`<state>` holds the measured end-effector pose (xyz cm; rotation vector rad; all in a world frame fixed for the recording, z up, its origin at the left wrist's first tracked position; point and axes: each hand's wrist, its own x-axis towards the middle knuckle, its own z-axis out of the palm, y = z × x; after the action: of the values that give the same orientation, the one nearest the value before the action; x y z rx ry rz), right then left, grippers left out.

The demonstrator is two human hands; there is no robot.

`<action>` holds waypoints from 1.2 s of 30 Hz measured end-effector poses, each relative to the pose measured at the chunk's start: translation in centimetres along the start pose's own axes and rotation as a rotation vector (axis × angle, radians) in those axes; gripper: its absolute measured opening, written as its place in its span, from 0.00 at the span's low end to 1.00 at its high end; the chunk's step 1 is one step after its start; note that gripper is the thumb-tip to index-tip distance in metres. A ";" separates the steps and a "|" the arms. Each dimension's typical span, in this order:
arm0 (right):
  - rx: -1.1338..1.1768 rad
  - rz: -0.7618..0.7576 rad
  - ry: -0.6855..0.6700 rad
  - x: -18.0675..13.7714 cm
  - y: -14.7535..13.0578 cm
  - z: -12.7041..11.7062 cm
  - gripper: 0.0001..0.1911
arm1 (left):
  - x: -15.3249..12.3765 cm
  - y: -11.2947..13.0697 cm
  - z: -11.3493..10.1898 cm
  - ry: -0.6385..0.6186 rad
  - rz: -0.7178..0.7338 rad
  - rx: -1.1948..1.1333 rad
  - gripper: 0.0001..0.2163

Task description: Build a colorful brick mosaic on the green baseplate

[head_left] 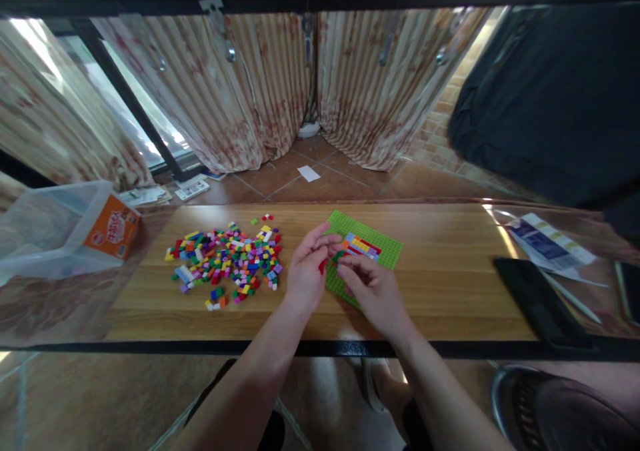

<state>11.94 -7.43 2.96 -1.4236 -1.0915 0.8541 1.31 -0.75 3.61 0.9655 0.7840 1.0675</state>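
Note:
A green studded baseplate (391,246) lies at an angle on the table under my hands. Rows of red, yellow, blue and orange bricks (364,245) are pressed onto its middle. My left hand (306,279) is over the plate's left edge, fingers curled, with a bit of a red brick (323,265) showing in it. The fingertips of my right hand (375,291) pinch a small dark green brick (338,255) just above the plate, close to my left fingers. My hands cover the plate's lower left part.
A wide pile of loose coloured bricks (235,257) spreads over the table's left side. Beyond it stands a clear plastic bin (60,231) with an orange label. On the right lie a black tablet (543,301), a white stylus (573,296), papers (550,244) and a phone (629,291).

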 end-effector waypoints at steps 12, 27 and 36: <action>0.014 0.046 0.054 -0.3 0.4 0.1 0.12 | -1.4 -0.9 0.6 -0.002 0.115 0.161 0.18; -0.491 -0.133 0.127 -0.6 1.9 -4.1 0.08 | 0.5 -1.9 -2.0 -0.022 0.060 0.742 0.16; -0.782 -0.222 0.186 -1.1 2.3 -3.1 0.06 | 0.0 -2.1 -1.6 -0.084 0.107 0.905 0.17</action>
<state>14.90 -9.43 1.10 -1.9133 -1.4839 0.1073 0.61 -0.71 1.03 1.8144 1.1855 0.7345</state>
